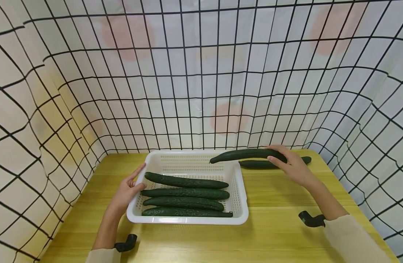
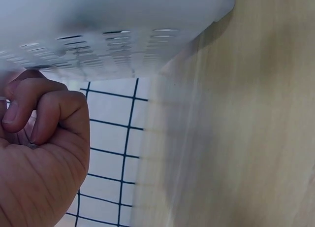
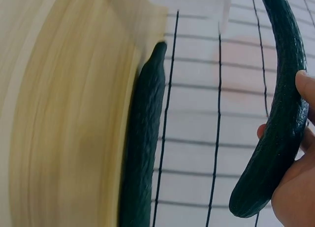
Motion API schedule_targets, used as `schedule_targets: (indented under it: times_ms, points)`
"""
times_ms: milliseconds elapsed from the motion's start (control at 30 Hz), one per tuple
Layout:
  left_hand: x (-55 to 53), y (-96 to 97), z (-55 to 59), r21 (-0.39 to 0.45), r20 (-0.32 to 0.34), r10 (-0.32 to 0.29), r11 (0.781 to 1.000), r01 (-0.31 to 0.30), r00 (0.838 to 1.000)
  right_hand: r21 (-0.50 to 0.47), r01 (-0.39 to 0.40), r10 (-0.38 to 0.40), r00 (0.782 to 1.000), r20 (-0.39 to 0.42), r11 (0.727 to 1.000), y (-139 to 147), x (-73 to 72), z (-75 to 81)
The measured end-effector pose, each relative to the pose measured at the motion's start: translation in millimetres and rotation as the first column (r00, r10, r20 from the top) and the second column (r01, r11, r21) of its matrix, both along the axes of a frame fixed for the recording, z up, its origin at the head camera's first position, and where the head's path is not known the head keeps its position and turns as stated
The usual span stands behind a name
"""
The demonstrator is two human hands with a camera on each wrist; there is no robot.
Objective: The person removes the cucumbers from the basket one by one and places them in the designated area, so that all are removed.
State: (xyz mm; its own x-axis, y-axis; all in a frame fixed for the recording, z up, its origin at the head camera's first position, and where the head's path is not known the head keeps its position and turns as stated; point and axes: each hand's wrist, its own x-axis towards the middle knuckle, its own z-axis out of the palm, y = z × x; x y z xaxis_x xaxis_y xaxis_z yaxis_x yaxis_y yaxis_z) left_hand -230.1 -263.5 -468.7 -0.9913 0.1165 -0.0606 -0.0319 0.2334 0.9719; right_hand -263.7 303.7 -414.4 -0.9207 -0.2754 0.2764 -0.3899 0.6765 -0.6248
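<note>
My right hand (image 1: 294, 168) holds a dark green cucumber (image 1: 244, 155) near one end, thumb and fingers round it. Its free end reaches over the right back corner of a white plastic basket (image 1: 188, 220). Behind and below it, another cucumber (image 3: 145, 133) lies on the table. At the basket's left side, my left hand (image 1: 126, 193) grips the rim, with the thumb over the edge and the index finger stretched along it. In the left wrist view some of its fingers (image 2: 54, 109) are curled beside the slotted wall. Several cucumbers (image 1: 186, 193) lie side by side in the basket.
A yellowish wooden table (image 1: 280, 233) carries the basket. Black wire grid (image 1: 201, 76) rises behind and on both sides, with pale patterned sheeting behind it. A small black device (image 1: 125, 244) sits at each wrist, beside light sleeves (image 1: 353, 237).
</note>
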Motion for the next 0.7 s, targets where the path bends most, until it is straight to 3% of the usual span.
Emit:
schedule_targets:
  times_ms: [300, 700]
  points:
    - [0.9, -3.0, 2.0, -0.072, -0.01, -0.004, 0.997, 0.003, 1.0, 0.009, 0.054, -0.054, 0.998, 0.01, 0.998, 36.6, 4.9, -10.5]
    - [0.3, -4.4, 2.8, -0.098, -0.027, -0.003, 0.995, 0.0, 1.0, 0.041, 0.122, -0.123, 0.992, 0.026, 0.992, 79.0, 12.4, -27.3]
